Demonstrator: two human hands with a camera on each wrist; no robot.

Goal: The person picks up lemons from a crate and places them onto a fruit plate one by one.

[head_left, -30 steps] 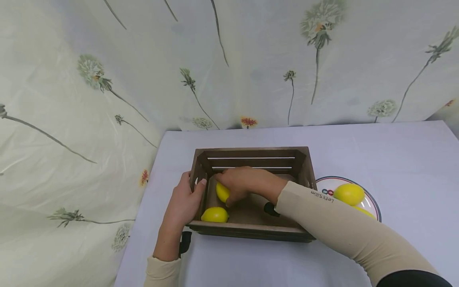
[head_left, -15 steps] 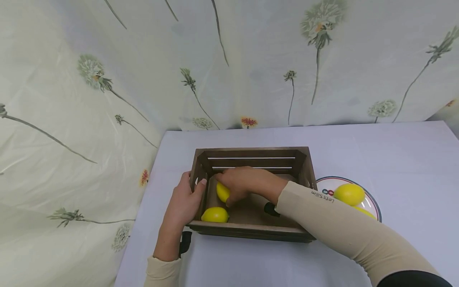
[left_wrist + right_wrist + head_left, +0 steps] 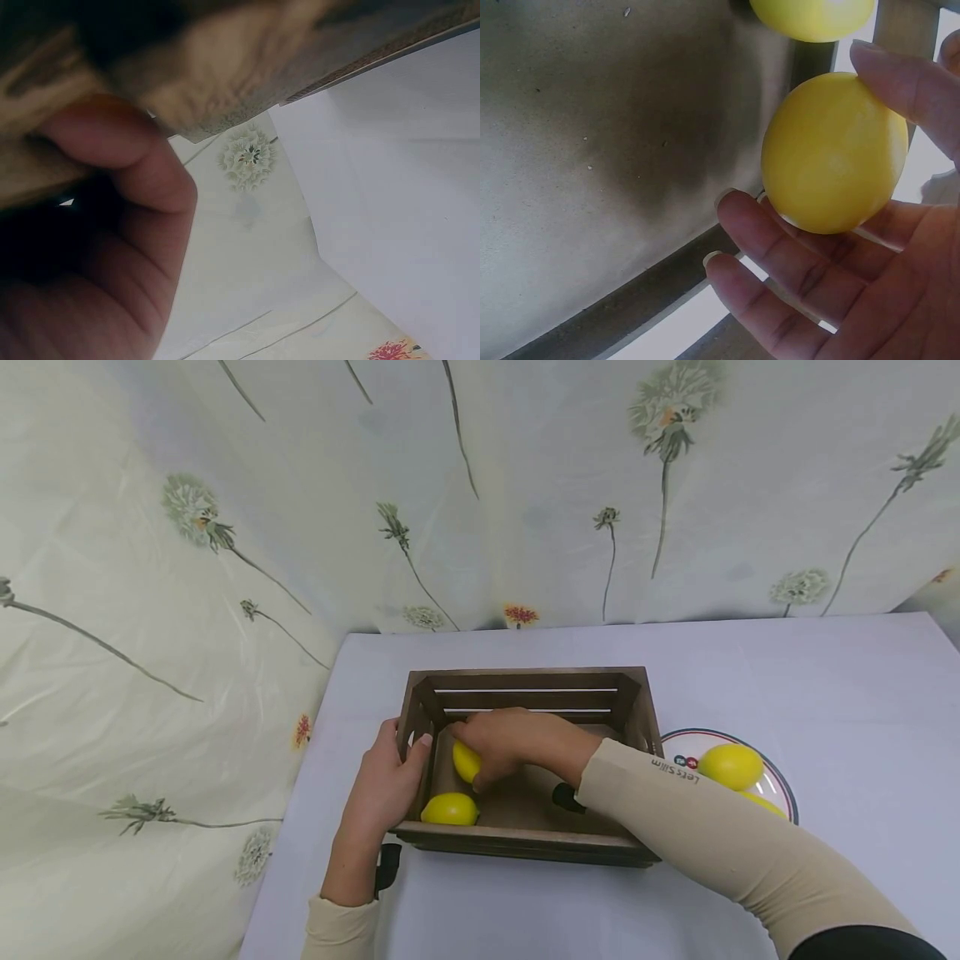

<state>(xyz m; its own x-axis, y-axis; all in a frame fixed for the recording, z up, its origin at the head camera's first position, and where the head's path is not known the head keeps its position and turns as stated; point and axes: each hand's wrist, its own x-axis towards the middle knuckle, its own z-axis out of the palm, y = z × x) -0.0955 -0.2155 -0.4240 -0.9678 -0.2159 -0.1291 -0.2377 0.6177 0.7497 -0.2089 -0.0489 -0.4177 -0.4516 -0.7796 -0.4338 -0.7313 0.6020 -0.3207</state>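
Observation:
A brown slatted wooden crate stands on the white-covered table. Inside its left back corner my right hand holds a lemon, thumb on one side and fingers on the other; the right wrist view shows this lemon whole. A second lemon lies in the front left corner of the crate. My left hand grips the crate's left end wall, thumb over the inner side. In the left wrist view a finger of the left hand curls against the wood.
Right of the crate is a white plate with a dark and red rim. It bears a lemon and another lemon partly hidden by the right sleeve. A flower-printed sheet hangs behind the table.

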